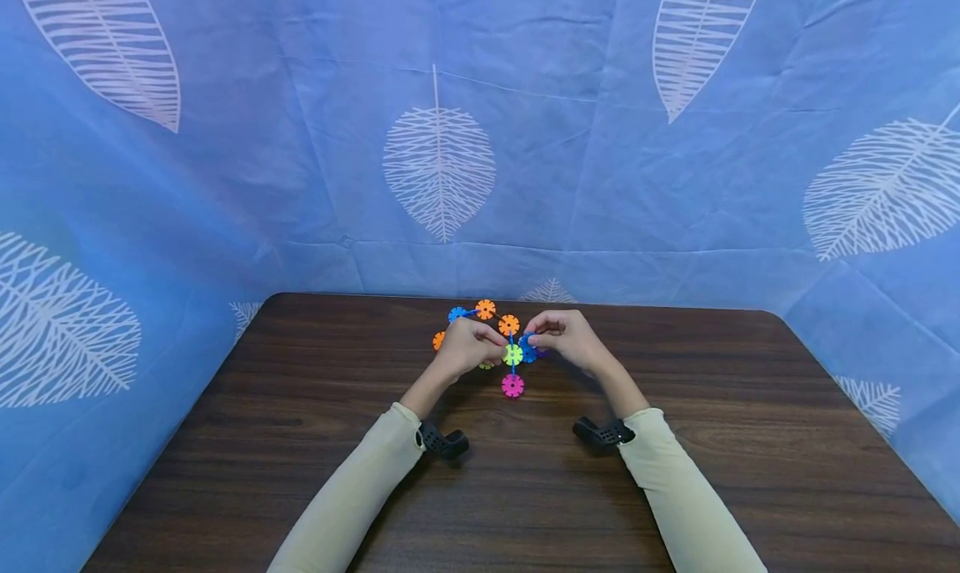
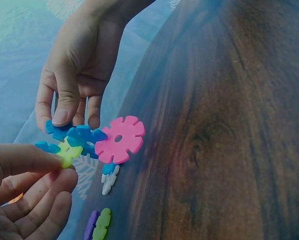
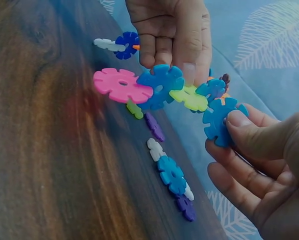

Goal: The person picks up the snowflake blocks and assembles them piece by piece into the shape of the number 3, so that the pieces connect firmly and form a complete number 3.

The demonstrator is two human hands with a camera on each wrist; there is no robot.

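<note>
Notched plastic snowflake discs join edge to edge in a chain between the two hands. My left hand [image 1: 465, 345] pinches a yellow-green disc [image 3: 189, 98] between thumb and fingers. In the right wrist view, a blue disc [image 3: 161, 84] slots into one side of it, with a pink disc [image 3: 122, 86] at that end. My right hand [image 1: 568, 337] pinches another blue disc [image 3: 220, 126], thumb flat on its face. That disc overlaps a smaller-looking blue disc [image 3: 212, 89] on the yellow-green one's other side. Orange discs [image 1: 485, 309] show beyond the left hand, which partly hides them.
On the dark wooden table [image 1: 480, 490], more discs are joined in a row, including a white one [image 3: 155, 148], a blue one [image 3: 172, 175] and a purple one [image 3: 185, 207]. The table's far edge lies just past the discs, against a blue leaf-print cloth [image 1: 525, 181].
</note>
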